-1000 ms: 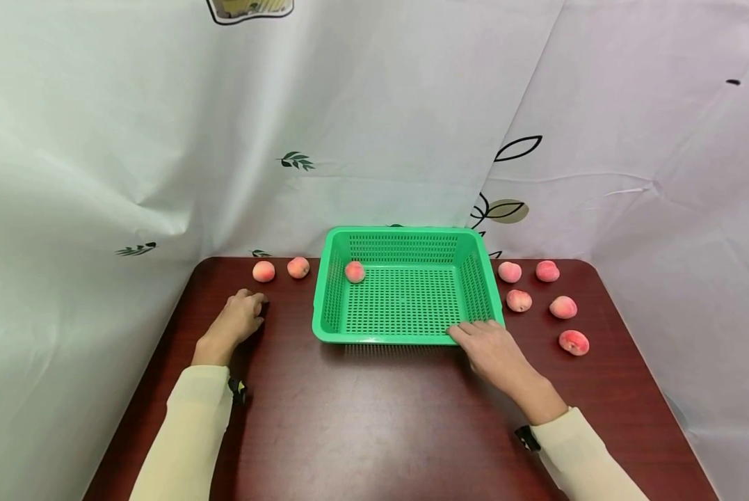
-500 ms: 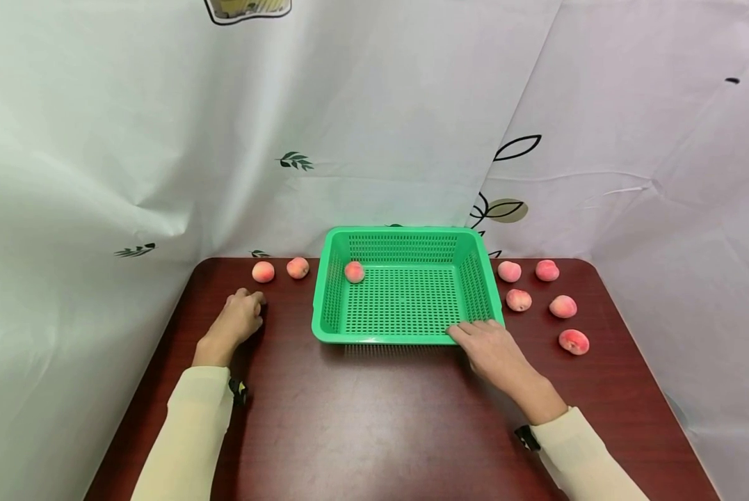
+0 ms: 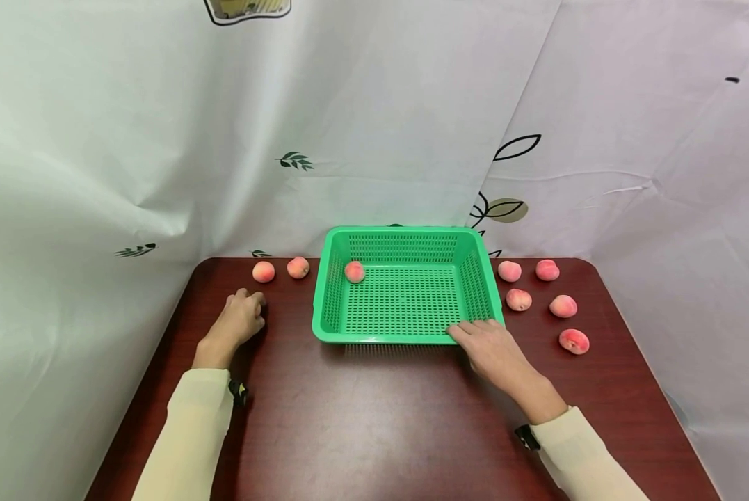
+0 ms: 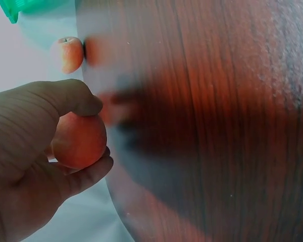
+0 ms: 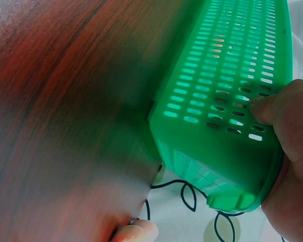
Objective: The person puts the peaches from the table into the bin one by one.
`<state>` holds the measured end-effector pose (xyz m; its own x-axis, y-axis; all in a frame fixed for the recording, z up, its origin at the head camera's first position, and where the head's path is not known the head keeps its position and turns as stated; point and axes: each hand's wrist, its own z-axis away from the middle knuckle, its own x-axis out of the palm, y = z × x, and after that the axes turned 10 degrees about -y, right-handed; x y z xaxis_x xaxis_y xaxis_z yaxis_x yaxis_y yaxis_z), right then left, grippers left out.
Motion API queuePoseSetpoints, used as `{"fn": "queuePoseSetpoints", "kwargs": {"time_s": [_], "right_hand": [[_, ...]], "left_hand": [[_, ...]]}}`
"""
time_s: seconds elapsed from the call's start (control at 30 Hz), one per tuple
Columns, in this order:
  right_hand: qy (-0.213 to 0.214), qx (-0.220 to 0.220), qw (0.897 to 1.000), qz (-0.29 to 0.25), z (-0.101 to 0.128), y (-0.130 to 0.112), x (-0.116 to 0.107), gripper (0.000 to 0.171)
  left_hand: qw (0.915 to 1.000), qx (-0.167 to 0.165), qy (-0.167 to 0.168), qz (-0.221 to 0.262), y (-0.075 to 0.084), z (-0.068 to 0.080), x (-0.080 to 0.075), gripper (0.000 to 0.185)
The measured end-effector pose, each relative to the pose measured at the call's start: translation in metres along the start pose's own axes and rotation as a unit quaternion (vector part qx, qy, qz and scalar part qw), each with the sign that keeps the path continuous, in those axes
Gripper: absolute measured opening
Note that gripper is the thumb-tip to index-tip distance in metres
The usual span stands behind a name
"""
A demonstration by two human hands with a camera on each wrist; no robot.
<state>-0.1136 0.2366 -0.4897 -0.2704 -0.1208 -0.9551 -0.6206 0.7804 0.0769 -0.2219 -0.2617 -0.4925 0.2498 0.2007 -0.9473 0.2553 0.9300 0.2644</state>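
The left hand (image 3: 239,321) is curling thumb and fingers round a peach (image 4: 79,140) on the dark wooden table (image 3: 374,424), left of the green basket (image 3: 405,337). The right hand (image 3: 489,348) is gripping the basket's near right corner. One peach (image 3: 355,271) is lying inside the basket by its far left wall. Two peaches (image 3: 280,269) are sitting just beyond the left hand, and five peaches (image 3: 546,300) are lying scattered right of the basket
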Motion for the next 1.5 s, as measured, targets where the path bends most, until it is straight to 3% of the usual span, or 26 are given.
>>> {"fn": "queuePoseSetpoints", "kwargs": {"time_s": [0.2,0.63,1.03,1.3,1.5], "right_hand": [[-0.001,0.002,1.0,-0.001,0.0,0.0,0.0,0.021],[0.009,-0.003,1.0,-0.004,0.0,0.0,0.0,0.02],[0.009,-0.004,1.0,0.0,0.0,0.0,-0.001,0.021],[0.006,-0.005,1.0,-0.001,0.0,-0.001,-0.001,0.022],[0.007,-0.003,1.0,-0.001,-0.001,0.0,0.0,0.021]], "left_hand": [[0.9998,0.014,0.014,-0.006,0.003,0.0,-0.004,0.014],[0.9997,0.014,0.015,-0.013,0.012,-0.001,-0.015,0.012],[0.9982,0.035,0.045,-0.018,0.027,0.0,-0.029,0.014],[0.9957,0.059,0.07,-0.018,0.043,0.002,-0.042,0.029],[0.995,0.067,0.074,-0.004,0.055,-0.005,-0.049,0.023]]}}
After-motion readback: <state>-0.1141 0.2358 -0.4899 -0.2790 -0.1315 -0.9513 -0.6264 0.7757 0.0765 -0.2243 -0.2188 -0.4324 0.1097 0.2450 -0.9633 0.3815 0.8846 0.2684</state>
